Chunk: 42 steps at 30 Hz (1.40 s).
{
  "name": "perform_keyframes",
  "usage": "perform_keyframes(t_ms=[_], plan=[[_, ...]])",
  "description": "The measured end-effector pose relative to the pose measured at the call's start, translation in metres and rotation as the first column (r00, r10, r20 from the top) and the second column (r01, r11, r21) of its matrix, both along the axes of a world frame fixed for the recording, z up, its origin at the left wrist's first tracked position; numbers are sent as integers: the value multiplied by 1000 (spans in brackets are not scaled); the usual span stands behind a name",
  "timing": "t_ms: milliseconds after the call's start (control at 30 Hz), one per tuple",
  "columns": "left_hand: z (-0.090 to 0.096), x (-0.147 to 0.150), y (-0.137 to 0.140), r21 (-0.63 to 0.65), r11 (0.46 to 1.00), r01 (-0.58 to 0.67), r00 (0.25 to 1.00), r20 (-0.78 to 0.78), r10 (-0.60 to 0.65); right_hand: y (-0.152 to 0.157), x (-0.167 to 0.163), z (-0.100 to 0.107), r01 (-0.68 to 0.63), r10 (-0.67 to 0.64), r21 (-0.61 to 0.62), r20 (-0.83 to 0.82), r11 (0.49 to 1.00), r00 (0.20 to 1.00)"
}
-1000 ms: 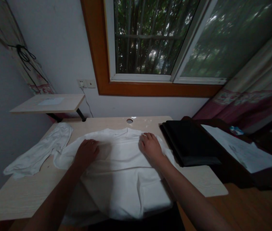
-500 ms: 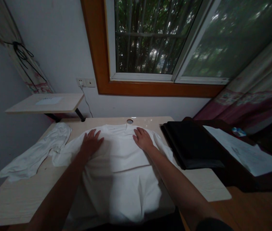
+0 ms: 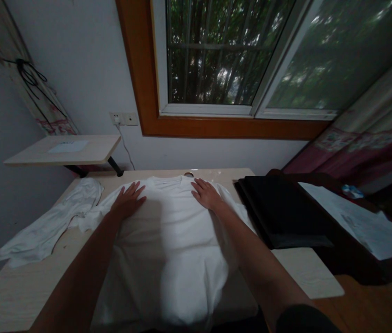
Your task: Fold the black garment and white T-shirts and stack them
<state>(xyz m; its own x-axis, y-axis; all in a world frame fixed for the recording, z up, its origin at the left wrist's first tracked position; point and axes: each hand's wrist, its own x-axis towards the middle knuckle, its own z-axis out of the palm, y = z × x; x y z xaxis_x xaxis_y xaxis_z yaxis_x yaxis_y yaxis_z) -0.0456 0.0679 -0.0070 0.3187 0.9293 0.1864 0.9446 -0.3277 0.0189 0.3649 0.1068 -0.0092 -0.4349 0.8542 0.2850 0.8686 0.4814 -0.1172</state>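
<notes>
While left hand (image 3: pixel 127 202) and right hand (image 3: pixel 208 196) lie flat on white shirt (image 3: pixel 178 222), fingers spread, pale table (image 3: pixel 307 269) sits under both; window (image 3: pixel 223 69) ahead of them.

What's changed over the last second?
The bare left hand and bare right hand moved forward, flat on the white cloth shirt, which shifted the same way, its far edge now partly hiding the round desk hole. The flat black stack and pale wooden shelf stayed put.

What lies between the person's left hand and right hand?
In the head view, the white shirt lies between the left hand and right hand: its upper part, just below the collar.
</notes>
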Motion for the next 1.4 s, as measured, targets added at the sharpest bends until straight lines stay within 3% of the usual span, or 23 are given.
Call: perform_keyframes(t_ms=[433,733,967,1167,1400], plan=[[3,-1,-12,33,999,21,1000,3,-21,-14,39,6,-29,30,11,-40,1000,999],[-3,-13,-45,153,988,4,981,193,-34,-47,52,10,-7,9,29,-92,1000,996],[0,-8,-76,110,992,59,990,123,-73,-86,48,14,5,-2,42,-69,999,998],[-2,-6,-102,58,998,34,998,54,-37,-116,50,16,43,-41,24,-65,999,997],[-6,-4,-122,70,997,24,999,32,-26,-131,53,14,49,-49,9,-46,999,998]])
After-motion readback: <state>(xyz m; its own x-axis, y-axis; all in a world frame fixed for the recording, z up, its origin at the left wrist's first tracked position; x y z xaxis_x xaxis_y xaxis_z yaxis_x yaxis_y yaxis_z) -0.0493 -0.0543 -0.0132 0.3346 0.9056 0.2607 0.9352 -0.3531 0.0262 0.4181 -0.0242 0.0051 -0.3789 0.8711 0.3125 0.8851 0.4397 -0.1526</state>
